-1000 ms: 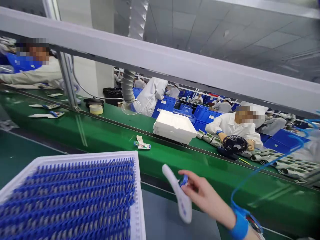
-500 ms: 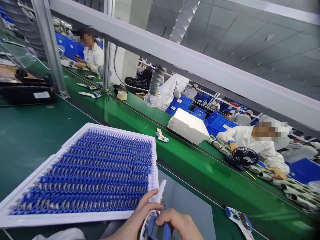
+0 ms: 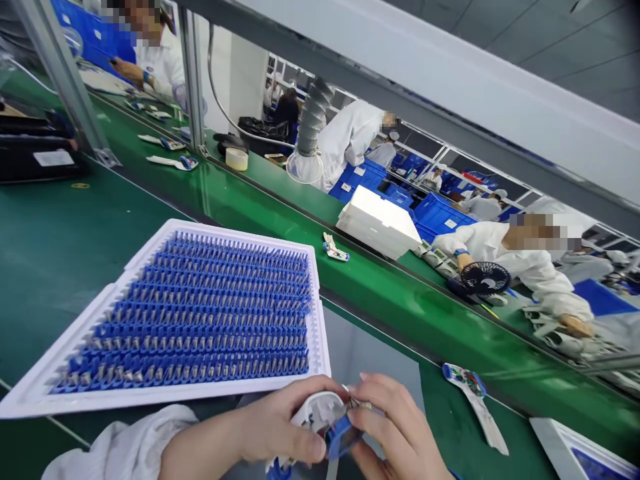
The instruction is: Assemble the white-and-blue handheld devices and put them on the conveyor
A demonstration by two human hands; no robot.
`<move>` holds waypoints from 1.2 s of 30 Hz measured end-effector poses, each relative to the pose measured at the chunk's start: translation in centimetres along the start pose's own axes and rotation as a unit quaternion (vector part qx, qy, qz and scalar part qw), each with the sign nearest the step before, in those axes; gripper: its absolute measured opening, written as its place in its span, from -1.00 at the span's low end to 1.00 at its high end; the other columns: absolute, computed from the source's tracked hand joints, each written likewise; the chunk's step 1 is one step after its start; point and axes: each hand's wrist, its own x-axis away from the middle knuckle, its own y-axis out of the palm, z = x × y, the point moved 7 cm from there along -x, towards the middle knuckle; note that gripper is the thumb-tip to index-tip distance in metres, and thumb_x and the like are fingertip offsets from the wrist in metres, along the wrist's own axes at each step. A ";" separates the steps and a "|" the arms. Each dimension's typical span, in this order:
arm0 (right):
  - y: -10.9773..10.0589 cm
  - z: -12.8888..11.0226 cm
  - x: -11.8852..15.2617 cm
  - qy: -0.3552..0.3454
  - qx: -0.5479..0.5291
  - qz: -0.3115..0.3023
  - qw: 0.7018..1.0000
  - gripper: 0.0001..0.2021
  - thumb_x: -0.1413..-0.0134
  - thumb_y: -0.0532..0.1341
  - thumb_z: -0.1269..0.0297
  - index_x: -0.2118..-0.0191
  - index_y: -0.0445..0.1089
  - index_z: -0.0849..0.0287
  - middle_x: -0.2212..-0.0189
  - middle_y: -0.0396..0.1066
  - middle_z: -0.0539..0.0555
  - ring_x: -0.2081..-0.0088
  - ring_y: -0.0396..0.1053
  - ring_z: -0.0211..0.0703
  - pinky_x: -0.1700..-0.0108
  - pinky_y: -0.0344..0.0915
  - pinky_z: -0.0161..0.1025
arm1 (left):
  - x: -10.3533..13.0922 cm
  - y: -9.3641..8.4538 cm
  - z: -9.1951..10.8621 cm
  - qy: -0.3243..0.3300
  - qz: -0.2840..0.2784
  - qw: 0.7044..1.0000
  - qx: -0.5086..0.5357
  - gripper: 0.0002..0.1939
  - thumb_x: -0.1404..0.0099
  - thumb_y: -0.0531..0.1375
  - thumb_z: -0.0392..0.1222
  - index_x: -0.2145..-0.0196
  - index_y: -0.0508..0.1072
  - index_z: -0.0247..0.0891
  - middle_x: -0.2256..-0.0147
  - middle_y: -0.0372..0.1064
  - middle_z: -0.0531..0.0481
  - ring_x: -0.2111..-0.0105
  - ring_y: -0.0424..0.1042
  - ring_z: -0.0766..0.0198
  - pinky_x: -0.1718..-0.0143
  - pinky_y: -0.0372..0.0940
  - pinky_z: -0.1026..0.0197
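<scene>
At the bottom centre, my left hand [image 3: 295, 420] is closed around a white plastic housing [image 3: 320, 408], its hollow inner side partly showing. My right hand [image 3: 400, 427] pinches a small blue-framed part [image 3: 344, 437] with a dark pane, tilted against the housing's edge. Thin wires or a small piece show between the fingertips, too small to make out. Left of the hands lies a white tray [image 3: 325, 353] filled with rows of blue plastic pieces [image 3: 200, 313] carrying small metal parts. A grey mat [image 3: 373, 343] lies beneath my hands.
A green conveyor [image 3: 280, 230] crosses beyond the tray, carrying white half-housings with electronics [image 3: 473, 400]. At the lower right is another white tray's corner [image 3: 555, 433]. Across the belt, a co-worker sits behind a black fan [image 3: 485, 278], beside stacked white trays [image 3: 377, 223]. A metal frame [image 3: 193, 80] stands overhead.
My hands have turned the housing, and the blue-framed part now tilts at its edge in my right fingers. The view has shifted downward. A background person in white has changed posture.
</scene>
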 end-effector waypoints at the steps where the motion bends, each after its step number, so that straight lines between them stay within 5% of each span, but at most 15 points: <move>1: 0.1 -0.1 -0.2 -0.002 -0.009 0.005 1.000 -0.90 -0.25 0.06 0.36 0.18 0.29 0.20 0.29 0.46 0.15 0.15 0.41 -0.11 0.13 0.38 -0.23 | 0.0 0.2 -0.2 -0.023 -0.013 0.999 0.030 -0.25 0.13 0.39 0.12 0.04 0.26 -0.23 0.40 0.23 0.11 0.48 0.19 0.46 0.46 0.11 0.39; 9: 1.7 -0.7 -0.5 0.026 -0.107 -0.099 0.989 -0.85 -0.28 0.04 0.25 0.13 0.28 0.16 0.24 0.47 0.12 0.11 0.40 -0.16 0.04 0.37 -0.23 | 0.2 1.7 0.9 0.007 -0.082 0.996 -0.039 -0.36 0.13 0.39 0.15 0.20 0.30 -0.27 0.37 0.08 0.09 0.36 0.10 0.38 0.30 0.08 0.31; 14: 0.4 -1.5 -0.3 -0.011 0.003 -0.035 0.999 -0.85 -0.26 0.10 0.30 0.13 0.36 0.17 0.22 0.50 0.14 0.14 0.44 -0.11 0.10 0.39 -0.21 | 0.2 0.9 0.2 0.016 -0.038 0.999 0.011 -0.32 0.12 0.40 0.11 0.10 0.34 -0.24 0.30 0.17 0.04 0.32 0.17 0.36 0.25 0.13 0.29; 25: 0.4 -2.3 0.3 -0.055 0.027 -0.045 0.997 -0.84 -0.26 0.09 0.39 0.18 0.43 0.20 0.32 0.54 0.04 0.27 0.49 -0.21 0.19 0.44 -0.32 | 0.2 0.2 -0.4 -0.018 0.008 1.000 0.003 -0.24 0.22 0.40 0.20 0.09 0.39 -0.23 0.25 0.23 0.00 0.18 0.24 0.22 0.16 0.22 0.20; 30: 0.0 -1.4 -0.3 -0.010 -0.085 -0.021 0.996 -0.94 -0.18 0.17 0.43 0.25 0.37 0.18 0.39 0.50 0.07 0.33 0.44 -0.18 0.28 0.41 -0.24 | 0.2 0.3 0.0 0.013 -0.001 0.999 -0.050 -0.28 0.16 0.37 0.22 0.10 0.40 -0.24 0.10 0.20 -0.04 0.04 0.18 0.11 -0.05 0.10 0.07; 36: 0.9 0.2 -1.2 0.065 -0.246 -0.028 0.967 -0.73 -0.09 0.10 0.60 0.15 0.21 0.12 0.40 0.39 0.02 0.39 0.32 -0.23 0.31 0.33 -0.21 | 0.2 0.7 0.6 -0.001 -0.030 0.990 -0.136 -0.28 0.14 0.31 0.30 0.11 0.40 -0.22 0.21 0.19 0.00 0.17 0.19 0.16 -0.02 0.13 0.07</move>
